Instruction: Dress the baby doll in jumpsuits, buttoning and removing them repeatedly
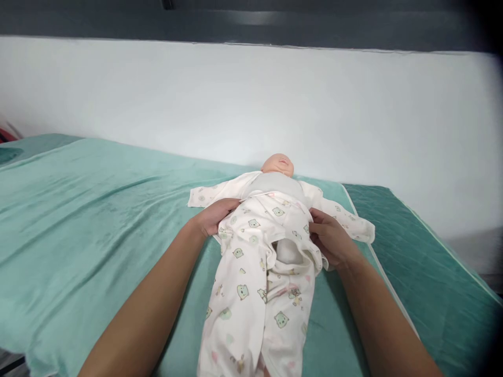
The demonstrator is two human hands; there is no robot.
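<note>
A baby doll (277, 165) lies on its back on a teal blanket (86, 220), head toward the wall. It wears a white sleepsuit (255, 293) printed with small bears, open at the crotch. My left hand (214, 215) grips the suit's fabric at the doll's left hip side. My right hand (330, 238) pinches the fabric at the other hip. Both hands have fingers curled into the cloth. The doll's sleeves spread out to either side.
A white wall (251, 104) runs behind the bed, under a dark band. A darker green mat (424, 272) with a pale edge lies to the right. A red object (4, 135) shows at the far left edge.
</note>
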